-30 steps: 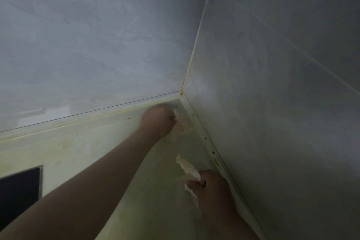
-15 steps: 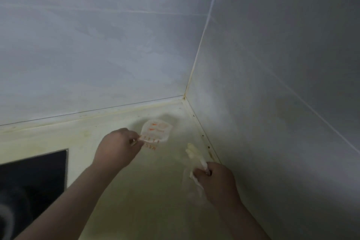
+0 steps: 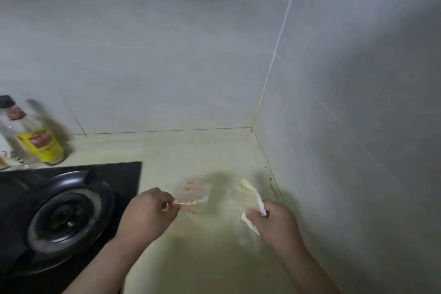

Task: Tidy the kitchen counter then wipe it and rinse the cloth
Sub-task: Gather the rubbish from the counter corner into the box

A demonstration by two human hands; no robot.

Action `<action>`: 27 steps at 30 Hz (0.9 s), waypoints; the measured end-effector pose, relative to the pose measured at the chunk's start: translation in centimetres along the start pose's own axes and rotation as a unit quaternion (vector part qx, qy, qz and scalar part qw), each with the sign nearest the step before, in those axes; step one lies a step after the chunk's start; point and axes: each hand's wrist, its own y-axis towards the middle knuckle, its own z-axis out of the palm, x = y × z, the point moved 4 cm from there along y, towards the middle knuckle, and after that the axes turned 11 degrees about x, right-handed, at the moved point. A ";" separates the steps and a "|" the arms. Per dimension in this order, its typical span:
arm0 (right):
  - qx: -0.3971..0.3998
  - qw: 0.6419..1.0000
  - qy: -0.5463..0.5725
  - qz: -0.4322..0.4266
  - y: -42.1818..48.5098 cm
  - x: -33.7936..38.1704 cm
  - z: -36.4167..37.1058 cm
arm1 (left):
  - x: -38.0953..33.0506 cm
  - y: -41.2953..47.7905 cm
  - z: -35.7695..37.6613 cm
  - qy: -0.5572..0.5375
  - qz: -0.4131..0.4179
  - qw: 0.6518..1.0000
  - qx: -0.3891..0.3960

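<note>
Corner of pale, stained surface (image 3: 202, 150), grey tiled walls (image 3: 167, 67) at back and right.

Left hand (image 3: 148, 213): fingers (image 3: 167, 200) curled tight, pinching one edge of a clear packet (image 3: 195, 194) with orange print. The packet sticks out to the right of the hand, over mid-surface. It is blurred, so I cannot tell whether it touches down.

Right hand (image 3: 274, 219): near the right wall, fist closed round a crumpled white scrap (image 3: 250, 192). One end of the scrap pokes up and away from the fist, the other hangs out below it.

Packet and scrap are near each other but apart, with bare surface between.

Brown specks lie along the seam under the right wall.

Black hob (image 3: 124, 174) at left, round burner (image 3: 69, 217) set in it. The left forearm crosses its near right corner.

Behind the hob, by the back wall, is a bottle (image 3: 35, 136) with a yellow label and dark cap, blurred.
</note>
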 end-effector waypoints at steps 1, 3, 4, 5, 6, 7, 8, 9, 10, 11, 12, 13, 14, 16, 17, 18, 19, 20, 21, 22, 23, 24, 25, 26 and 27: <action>0.007 1.000 0.004 -0.009 -0.7 0.4 0.0 | -0.2 -1.2 -0.5 -0.002 -0.002 1.000 -0.007; 0.021 0.999 0.020 -0.025 -2.2 1.2 -0.1 | -0.4 -3.6 -1.4 -0.005 -0.003 1.000 -0.024; 0.027 0.999 0.024 -0.032 -3.0 1.6 -0.1 | -0.6 -4.8 -1.8 -0.004 -0.008 0.999 -0.031; 0.031 0.998 0.025 -0.041 -3.7 1.9 -0.1 | -0.7 -6.0 -2.2 0.000 -0.014 0.999 -0.038; 0.035 0.998 0.028 -0.051 -4.5 2.2 -0.1 | -0.8 -7.2 -2.6 0.006 -0.019 0.999 -0.046; 0.039 0.997 0.030 -0.062 -5.2 2.4 -0.1 | -1.0 -8.4 -3.0 0.014 -0.024 0.998 -0.053; 0.042 0.996 0.032 -0.074 -6.0 2.7 -0.1 | -1.1 -9.6 -3.4 0.019 -0.030 0.998 -0.058; 0.045 0.995 0.030 -0.083 -6.8 2.9 -0.1 | -1.1 -10.8 -3.8 0.019 -0.038 0.997 -0.061; 0.047 0.994 0.026 -0.091 -7.5 3.2 -0.1 | -1.2 -12.1 -4.1 0.014 -0.048 0.997 -0.062; 0.049 0.994 0.020 -0.101 -8.2 3.3 -0.1 | -1.1 -13.3 -4.3 0.010 -0.060 0.996 -0.062; 0.051 0.992 0.013 -0.112 -8.8 3.4 0.1 | -1.1 -14.5 -4.5 0.008 -0.074 0.995 -0.062; 0.055 0.991 0.008 -0.122 -9.5 3.5 0.3 | -1.1 -15.8 -4.7 0.007 -0.086 0.994 -0.064; 0.060 0.990 0.005 -0.131 -10.2 3.6 0.5 | -1.1 -17.1 -4.8 0.005 -0.097 0.993 -0.070; 0.078 0.987 -0.001 -0.142 -11.6 3.8 1.5 | -0.7 -19.6 -4.9 -0.008 -0.124 0.989 -0.082; 0.089 0.985 -0.001 -0.146 -12.3 4.1 2.1 | -0.3 -20.9 -4.9 -0.010 -0.144 0.986 -0.087; 0.099 0.984 0.001 -0.149 -13.0 4.2 2.7 | 0.2 -22.1 -5.0 -0.005 -0.161 0.982 -0.095; 0.110 0.983 0.000 -0.149 -13.6 4.4 3.3 | 0.7 -23.2 -4.9 0.000 -0.175 0.979 -0.107; 0.121 0.981 -0.004 -0.152 -14.2 4.7 3.9 | 1.3 -24.4 -5.0 0.000 -0.189 0.975 -0.119; 0.133 0.979 -0.006 -0.155 -14.7 5.0 4.5 | 1.9 -25.5 -5.2 -0.004 -0.202 0.971 -0.128; 0.144 0.977 -0.007 -0.160 -15.2 5.5 5.2 | 2.5 -26.7 -5.5 -0.010 -0.212 0.968 -0.137; 0.155 0.974 -0.006 -0.166 -15.7 6.0 5.7 | 3.1 -27.7 -5.9 -0.013 -0.219 0.965 -0.144; 0.165 0.971 -0.005 -0.174 -16.2 6.6 6.4 | 3.8 -28.8 -6.2 -0.016 -0.227 0.962 -0.151; 0.173 0.968 -0.007 -0.182 -16.8 7.2 7.0 | 4.4 -29.9 -6.7 -0.016 -0.237 0.959 -0.158; 0.180 0.965 -0.008 -0.191 -17.4 7.9 7.7 | 5.2 -31.1 -7.0 -0.017 -0.248 0.954 -0.166; 0.187 0.962 -0.010 -0.199 -18.0 8.6 8.4 | 6.0 -32.4 -7.4 -0.020 -0.261 0.949 -0.175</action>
